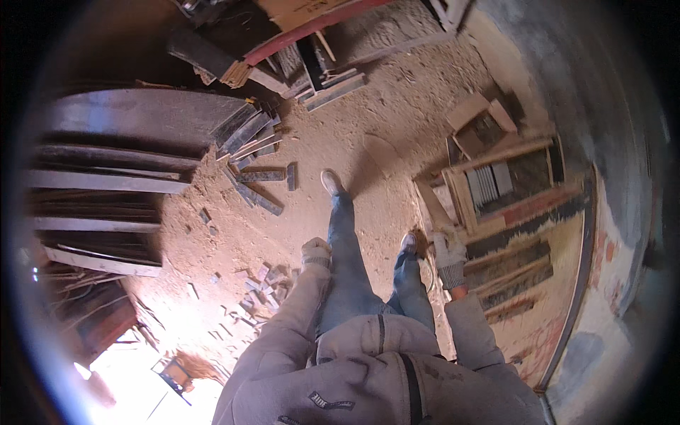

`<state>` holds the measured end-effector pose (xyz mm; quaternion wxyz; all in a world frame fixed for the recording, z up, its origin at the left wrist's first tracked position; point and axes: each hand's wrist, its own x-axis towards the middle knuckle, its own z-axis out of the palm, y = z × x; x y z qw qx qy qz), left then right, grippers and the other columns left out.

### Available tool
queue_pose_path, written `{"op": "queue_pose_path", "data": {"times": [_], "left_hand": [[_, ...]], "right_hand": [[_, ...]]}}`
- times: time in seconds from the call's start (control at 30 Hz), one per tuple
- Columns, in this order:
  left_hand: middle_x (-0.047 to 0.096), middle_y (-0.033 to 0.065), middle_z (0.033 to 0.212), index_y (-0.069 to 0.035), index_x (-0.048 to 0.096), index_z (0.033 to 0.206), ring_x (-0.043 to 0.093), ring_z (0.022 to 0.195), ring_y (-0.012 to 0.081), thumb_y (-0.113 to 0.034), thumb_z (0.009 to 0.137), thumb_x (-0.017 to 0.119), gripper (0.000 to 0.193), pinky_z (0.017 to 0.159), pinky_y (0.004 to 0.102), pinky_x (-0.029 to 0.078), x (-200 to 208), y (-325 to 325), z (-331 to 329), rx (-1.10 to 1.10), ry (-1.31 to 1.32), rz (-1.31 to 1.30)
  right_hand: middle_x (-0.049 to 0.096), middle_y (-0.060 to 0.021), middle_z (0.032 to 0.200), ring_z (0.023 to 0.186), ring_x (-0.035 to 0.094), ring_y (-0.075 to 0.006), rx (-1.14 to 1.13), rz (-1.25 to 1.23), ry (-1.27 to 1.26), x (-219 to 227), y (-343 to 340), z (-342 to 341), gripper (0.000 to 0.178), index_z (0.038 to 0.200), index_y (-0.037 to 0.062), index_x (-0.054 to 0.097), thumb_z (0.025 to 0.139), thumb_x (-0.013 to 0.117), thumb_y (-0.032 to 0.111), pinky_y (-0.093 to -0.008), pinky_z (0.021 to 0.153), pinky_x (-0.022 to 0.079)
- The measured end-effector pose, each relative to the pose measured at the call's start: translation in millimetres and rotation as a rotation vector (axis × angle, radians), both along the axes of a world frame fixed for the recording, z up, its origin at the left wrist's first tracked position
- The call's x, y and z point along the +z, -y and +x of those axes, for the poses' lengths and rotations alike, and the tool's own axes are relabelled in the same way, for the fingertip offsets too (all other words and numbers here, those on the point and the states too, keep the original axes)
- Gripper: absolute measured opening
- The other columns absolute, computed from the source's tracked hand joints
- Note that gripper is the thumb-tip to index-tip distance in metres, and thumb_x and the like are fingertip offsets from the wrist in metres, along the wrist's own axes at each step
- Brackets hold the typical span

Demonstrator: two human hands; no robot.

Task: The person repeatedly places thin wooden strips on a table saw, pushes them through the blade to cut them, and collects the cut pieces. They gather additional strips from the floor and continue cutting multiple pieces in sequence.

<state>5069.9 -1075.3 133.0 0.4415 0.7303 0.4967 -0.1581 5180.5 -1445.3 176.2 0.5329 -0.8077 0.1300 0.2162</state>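
My left hand (pixel 316 251), in a pale knitted work glove, hangs beside my left thigh. Its fingers are curled into a fist, and nothing shows in it. On the other side, my right hand (pixel 449 253) wears a similar glove, with the fingers partly stretched out. It overlaps the near end of a light wooden board (pixel 433 203); whether they touch is unclear. Beyond that hand is a wooden frame (pixel 464 202) with pale slats (pixel 489 184) inside it.
Stacked long boards (pixel 106 183) line the left side. Short wood offcuts (pixel 258 188) and small blocks (pixel 262 287) litter the dusty floor (pixel 248 234). A wooden box (pixel 471 110) sits at the far right, near the wall (pixel 588 92). Timber pieces (pixel 333 92) lie ahead.
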Motion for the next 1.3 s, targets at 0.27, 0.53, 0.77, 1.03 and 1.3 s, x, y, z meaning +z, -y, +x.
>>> {"op": "queue_pose_path", "data": {"times": [0.27, 0.53, 0.77, 1.03, 1.3], "left_hand": [[0.075, 0.0234, 0.122, -0.009, 0.070, 0.132, 0.072, 0.116, 0.0344, -0.032, 0.105, 0.063, 0.036, 0.100, 0.0437, 0.055, -223, -170, 80, -0.090, 0.207, 0.231], [0.074, 0.0137, 0.113, -0.005, 0.062, 0.145, 0.069, 0.105, 0.0246, -0.030, 0.103, 0.073, 0.050, 0.092, 0.0415, 0.054, -498, -291, 266, -0.032, 0.631, 0.430], [0.065, 0.0152, 0.138, 0.001, 0.050, 0.153, 0.061, 0.123, 0.0180, -0.029, 0.108, 0.066, 0.057, 0.110, 0.0321, 0.046, -589, -318, 423, 0.223, 0.823, 0.036], [0.069, 0.0074, 0.115, -0.003, 0.067, 0.130, 0.065, 0.100, 0.0156, -0.012, 0.099, 0.076, 0.034, 0.086, 0.0299, 0.056, -573, -256, 403, 0.503, 0.756, -0.057], [0.068, 0.0199, 0.128, 0.000, 0.065, 0.135, 0.065, 0.120, 0.0311, -0.005, 0.081, 0.075, 0.055, 0.104, 0.0439, 0.053, -546, -292, 343, 0.138, 0.468, 0.307]], "right_hand": [[0.072, -0.0038, 0.105, 0.085, 0.065, -0.0103, 0.004, 0.305, 0.084, -190, -116, 155, 0.038, 0.135, 0.0057, 0.066, 0.104, 0.070, 0.028, -0.0275, 0.072, 0.052], [0.074, -0.0175, 0.125, 0.112, 0.071, -0.0240, 0.345, -0.334, 0.236, -449, -211, 426, 0.057, 0.151, 0.0162, 0.056, 0.102, 0.070, 0.041, -0.0374, 0.092, 0.056], [0.073, -0.0168, 0.117, 0.106, 0.070, -0.0295, 0.343, -0.120, 0.330, -575, -309, 564, 0.060, 0.155, 0.0076, 0.051, 0.108, 0.061, 0.042, -0.0424, 0.095, 0.055], [0.074, -0.0180, 0.123, 0.112, 0.070, -0.0372, 0.481, -0.741, 0.331, -590, -303, 483, 0.057, 0.126, 0.0055, 0.071, 0.096, 0.071, 0.054, -0.0455, 0.098, 0.055], [0.054, -0.0295, 0.148, 0.135, 0.054, -0.0456, 0.448, -0.340, 0.587, -580, -305, 532, 0.089, 0.157, 0.0046, 0.039, 0.094, 0.075, 0.055, -0.0527, 0.110, 0.046]]}}
